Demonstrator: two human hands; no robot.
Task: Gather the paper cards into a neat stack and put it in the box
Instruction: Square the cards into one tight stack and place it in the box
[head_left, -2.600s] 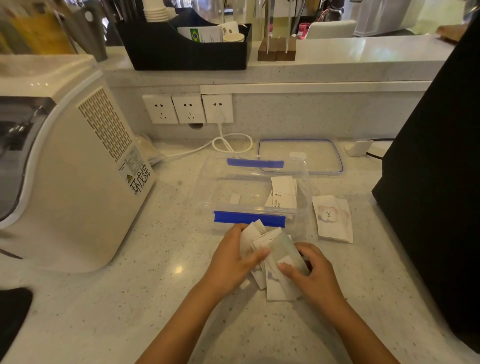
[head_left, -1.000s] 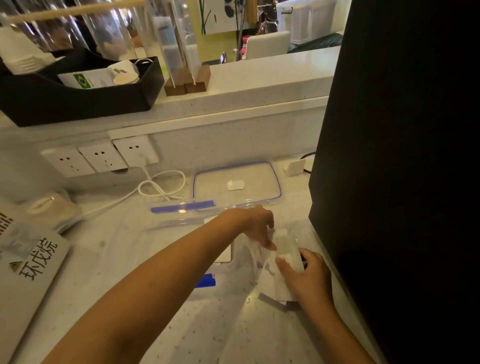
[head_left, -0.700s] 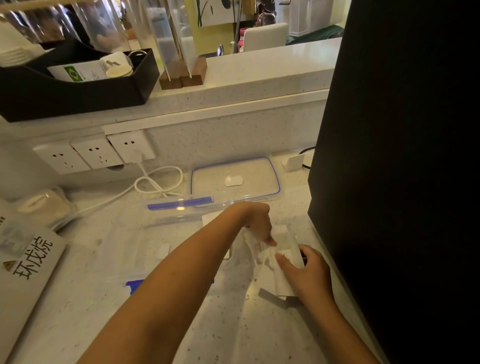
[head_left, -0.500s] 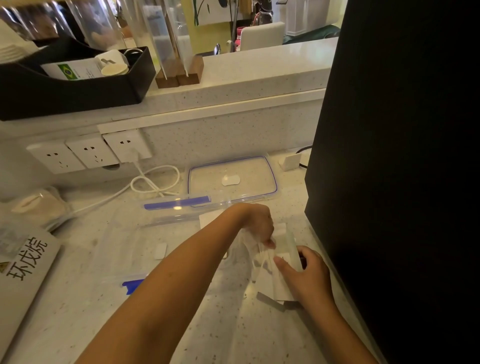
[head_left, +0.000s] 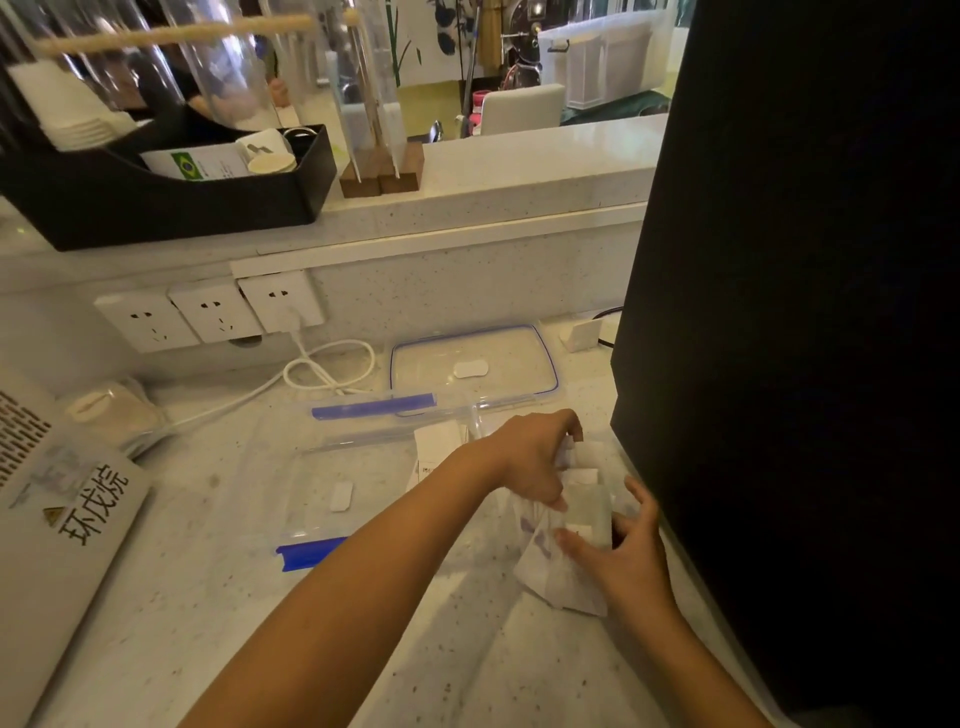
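Observation:
A loose bunch of white paper cards (head_left: 558, 566) lies on the counter to the right of the clear plastic box (head_left: 332, 441) with blue clips. My left hand (head_left: 535, 457) reaches across the box's right end and pinches the top cards of the bunch. My right hand (head_left: 623, 551) holds the bunch from the right, fingers spread around its edge. One white card (head_left: 436, 447) lies inside the box at its right end. The box's clear lid (head_left: 472, 369) with a blue rim lies flat behind it.
A tall black appliance (head_left: 805, 312) stands close on the right of the cards. A white machine (head_left: 57, 525) fills the left. Wall sockets (head_left: 208, 312) and a coiled white cable (head_left: 327, 369) sit behind the box. A black tray (head_left: 171, 192) rests on the raised ledge.
My view has swung right since the earliest frame. My left hand has reached across the box to the cards on the right and has shifted slightly over the bunch in the last second.

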